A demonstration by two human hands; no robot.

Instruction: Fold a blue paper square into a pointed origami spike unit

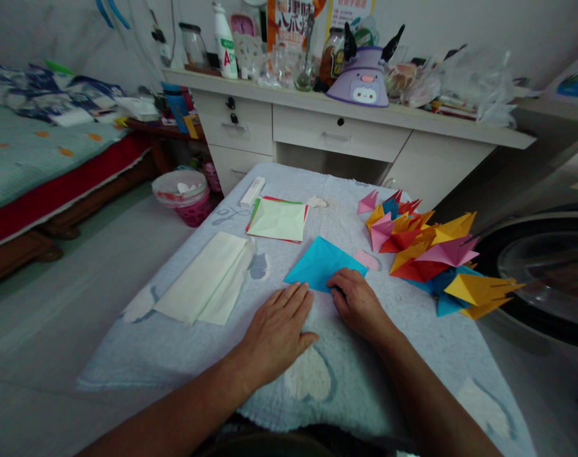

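Observation:
A blue sheet of origami paper (pixel 323 259), folded to a point at the top, lies flat on the cloth-covered table. My left hand (pixel 282 324) rests palm down with outstretched fingers, its fingertips at the paper's lower left edge. At the lower right edge, my right hand (pixel 358 301) has its fingers curled, with thumb and forefinger close together on the paper; whether they pinch it is hard to see. Beyond the paper sits a stack of square sheets (pixel 277 220), pale green on top with red and green edges showing. Folded paper cranes (pixel 415 244) in several colours are grouped to the right.
Folded pale paper or cloth (pixel 208 276) lies on the table's left side. A small white box (pixel 253 192) and a crumpled scrap (pixel 317 202) are near the far edge. Behind stands a white desk (pixel 336 127) with jars and bags; a pink bin (pixel 194 212) is on the floor.

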